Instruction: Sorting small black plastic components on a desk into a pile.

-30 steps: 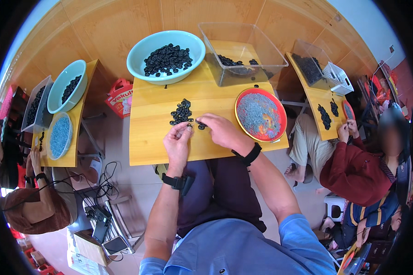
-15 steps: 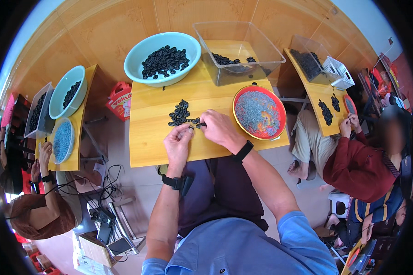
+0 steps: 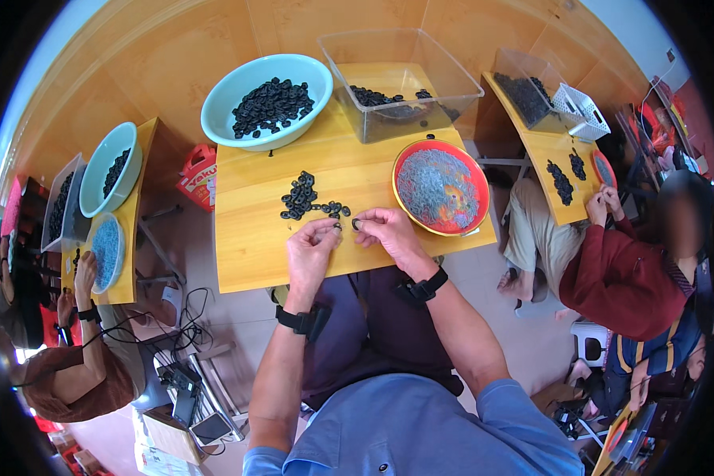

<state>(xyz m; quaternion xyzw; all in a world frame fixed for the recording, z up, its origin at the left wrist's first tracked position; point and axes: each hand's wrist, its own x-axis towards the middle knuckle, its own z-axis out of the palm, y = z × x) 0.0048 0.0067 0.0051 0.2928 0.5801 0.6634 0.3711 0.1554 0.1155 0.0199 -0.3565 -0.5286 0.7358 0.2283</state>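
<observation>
My left hand (image 3: 311,252) rests on the yellow table (image 3: 250,254) with its fingers curled in and the thumb and forefinger pinched together on a small black ring (image 3: 337,227) at their tips. My right hand (image 3: 389,236) sits just beside it, fingers bent, thumb and forefinger closed on another small black ring (image 3: 355,224); the two rings are near each other, but I cannot tell whether they touch. Just beyond my fingertips lies a loose pile of black rings (image 3: 300,197) on the tabletop, with a few strays trailing toward my hands. To the right of my right hand, close to the table's edge, stands a red-rimmed bowl (image 3: 404,163) filled with a greyish-blue mass too fine to make out. Farther back on the table a light-blue basin (image 3: 222,119) holds a heap of the same black pieces, and next to it a clear plastic tub (image 3: 452,95) has some dark pieces on its bottom. I wear a black band on each wrist. To my right a person in a dark red top (image 3: 619,278) sits at a neighbouring table with their own little piles; to my left another person's hand (image 3: 83,266) reaches toward a blue plate on a side table.
</observation>
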